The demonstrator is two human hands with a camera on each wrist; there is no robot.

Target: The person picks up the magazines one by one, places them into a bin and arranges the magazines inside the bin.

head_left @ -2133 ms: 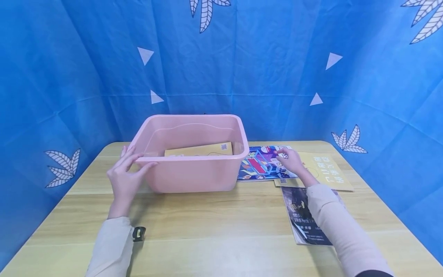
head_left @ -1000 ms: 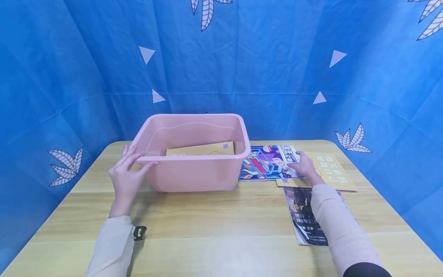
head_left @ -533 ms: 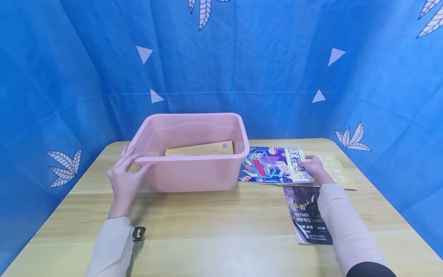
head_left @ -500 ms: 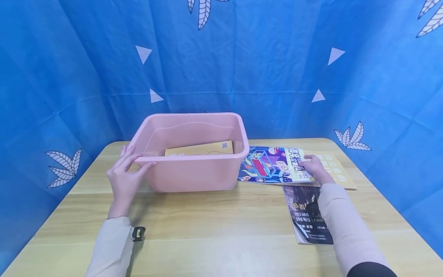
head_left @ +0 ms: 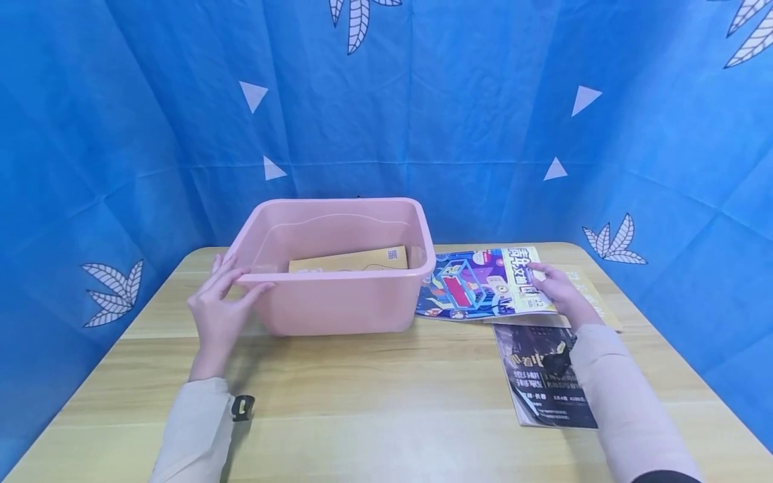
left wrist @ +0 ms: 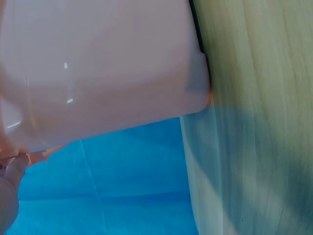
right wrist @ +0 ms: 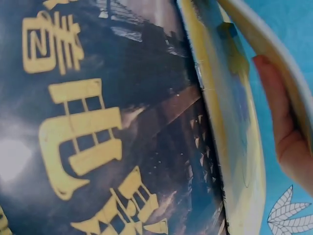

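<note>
The step in hand looks like the pick-up of the colourful magazine (head_left: pixel 477 285): the right hand (head_left: pixel 558 288) is gripping its right edge, fingers on the cover and, as the right wrist view suggests, the thumb tucked beneath, and that edge is lifting off the yellow booklet (head_left: pixel 588 295) underneath while the left part is lying on the table (head_left: pixel 386 402) just beside the pink bin (head_left: pixel 338 268). The left hand (head_left: pixel 220 305) is resting with relaxed, nearly straight fingers against the bin's left front corner, thumb under the rim, steadying it rather than grasping it.

By my judgement the next move calls for raising the magazine clear of the booklet and of the bin's right rim, keeping it from flopping or snagging on that rim. Inside the bin a yellow book (head_left: pixel 350 260) is already lying against the far wall. A dark magazine (head_left: pixel 543 386) is lying near the table's right front edge, partly under the right forearm, touching the booklet's near edge.
</note>
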